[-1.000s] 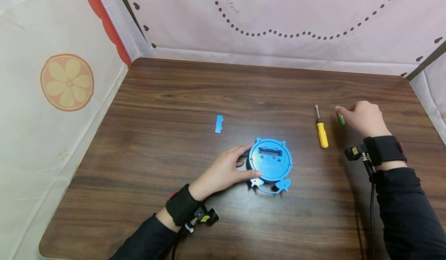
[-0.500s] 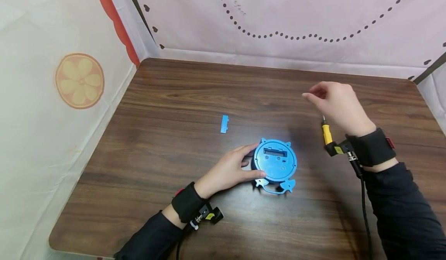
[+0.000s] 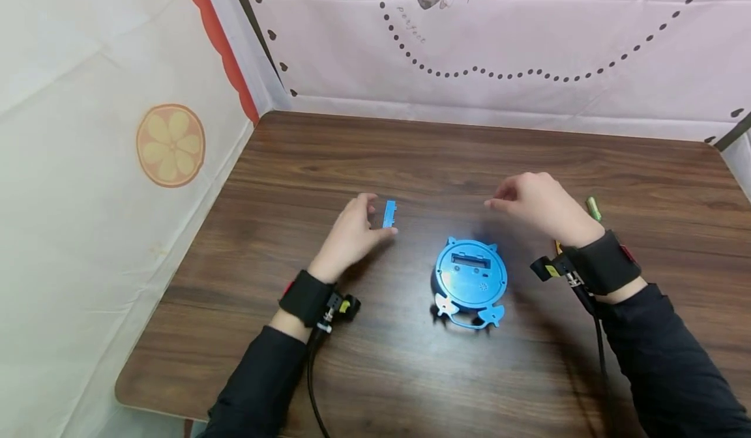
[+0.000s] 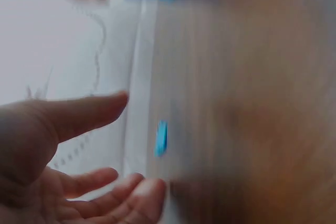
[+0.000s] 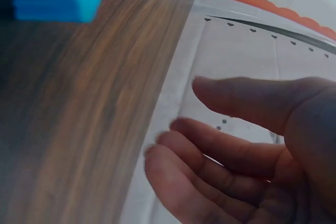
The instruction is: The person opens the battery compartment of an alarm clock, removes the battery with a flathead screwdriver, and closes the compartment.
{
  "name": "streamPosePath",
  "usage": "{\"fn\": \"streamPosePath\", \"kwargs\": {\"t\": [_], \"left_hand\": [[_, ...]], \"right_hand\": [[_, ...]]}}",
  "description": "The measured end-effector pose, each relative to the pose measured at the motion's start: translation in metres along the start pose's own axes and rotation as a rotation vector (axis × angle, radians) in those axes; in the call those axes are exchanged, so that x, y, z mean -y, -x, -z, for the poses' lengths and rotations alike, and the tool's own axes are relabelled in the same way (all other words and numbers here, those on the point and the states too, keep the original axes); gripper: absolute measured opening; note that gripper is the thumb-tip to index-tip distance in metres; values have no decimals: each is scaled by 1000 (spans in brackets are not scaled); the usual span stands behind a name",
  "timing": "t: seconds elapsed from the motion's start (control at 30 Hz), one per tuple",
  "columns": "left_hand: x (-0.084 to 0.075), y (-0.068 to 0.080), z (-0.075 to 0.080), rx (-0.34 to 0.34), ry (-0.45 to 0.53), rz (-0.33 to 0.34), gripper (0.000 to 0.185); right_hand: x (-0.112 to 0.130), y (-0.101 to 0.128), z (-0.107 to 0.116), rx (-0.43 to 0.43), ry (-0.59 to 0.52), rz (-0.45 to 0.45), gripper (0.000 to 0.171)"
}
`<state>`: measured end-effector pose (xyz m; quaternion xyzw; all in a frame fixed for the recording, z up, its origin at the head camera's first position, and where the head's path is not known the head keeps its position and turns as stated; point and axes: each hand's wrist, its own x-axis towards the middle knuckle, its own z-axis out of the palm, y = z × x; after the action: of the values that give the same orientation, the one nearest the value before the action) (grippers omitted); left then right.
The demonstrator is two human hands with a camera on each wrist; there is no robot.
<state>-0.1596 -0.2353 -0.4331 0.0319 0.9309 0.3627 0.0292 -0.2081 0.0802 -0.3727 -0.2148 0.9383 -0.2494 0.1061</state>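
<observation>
A round blue alarm clock [image 3: 472,285] lies on the table with its back up and an uncovered battery slot near the top; neither hand touches it. My left hand [image 3: 349,233] reaches over the small blue battery cover [image 3: 390,213], thumb and fingers spread on either side. In the left wrist view a gap shows between the fingers and that cover [image 4: 161,138]. Above the table, up and right of the clock, hovers my right hand [image 3: 542,206]. Its fingers are loosely bent and hold nothing in the right wrist view.
Behind the right hand lies a green battery [image 3: 594,208]. A yellow screwdriver [image 3: 558,248] is mostly hidden by the right wrist and its camera. Printed white cloth [image 3: 499,47] walls off the wooden table [image 3: 375,373] at the back and left.
My left hand has let go of the clock and moved up and left to the battery cover. My right hand has moved left, away from the battery, which stays on the table.
</observation>
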Motion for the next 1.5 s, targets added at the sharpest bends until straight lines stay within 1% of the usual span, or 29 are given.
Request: {"fn": "streamPosePath", "kwargs": {"t": [0.07, 0.1, 0.23, 0.3, 0.37, 0.47, 0.63, 0.83, 1.0, 1.1, 1.2, 1.3, 1.4, 1.5], "left_hand": [[1, -11, 2, 25, -36, 57, 71], [0, -15, 2, 40, -55, 68, 71], [-5, -29, -7, 100, -142, 62, 63], [-8, -34, -12, 114, -177, 48, 59], [-9, -37, -15, 111, -193, 45, 53], [-9, -39, -15, 95, -193, 48, 44], [-8, -37, -13, 88, -166, 93, 32], [-11, -38, -16, 82, -144, 107, 27], [-14, -38, -18, 40, -118, 111, 23], [-12, -38, -19, 12, -107, 89, 19], [-12, -37, -20, -18, -92, 50, 18], [-17, -35, -21, -38, -63, -5, 20], [-32, -32, -19, -46, -41, -76, 20], [-54, -24, -18, -50, -32, -151, 19]], "right_hand": [[-8, 6, -2, 46, -18, 1, 31], [-12, 9, -4, 63, -24, 7, 29], [-24, 22, -15, 124, -57, 49, 21], [-29, 28, -22, 138, -79, 55, 22], [-32, 33, -28, 148, -108, 62, 25], [-35, 38, -36, 146, -151, 85, 29], [-40, 41, -47, 132, -225, 129, 27], [-48, 45, -52, 123, -298, 123, 27], [-57, 49, -53, 126, -342, 119, 31], [-61, 47, -53, 126, -356, 123, 33], [-65, 46, -56, 129, -369, 116, 33], [-70, 47, -59, 129, -370, 110, 34], [-72, 47, -59, 118, -365, 116, 35], [-72, 45, -58, 98, -365, 136, 34]]}}
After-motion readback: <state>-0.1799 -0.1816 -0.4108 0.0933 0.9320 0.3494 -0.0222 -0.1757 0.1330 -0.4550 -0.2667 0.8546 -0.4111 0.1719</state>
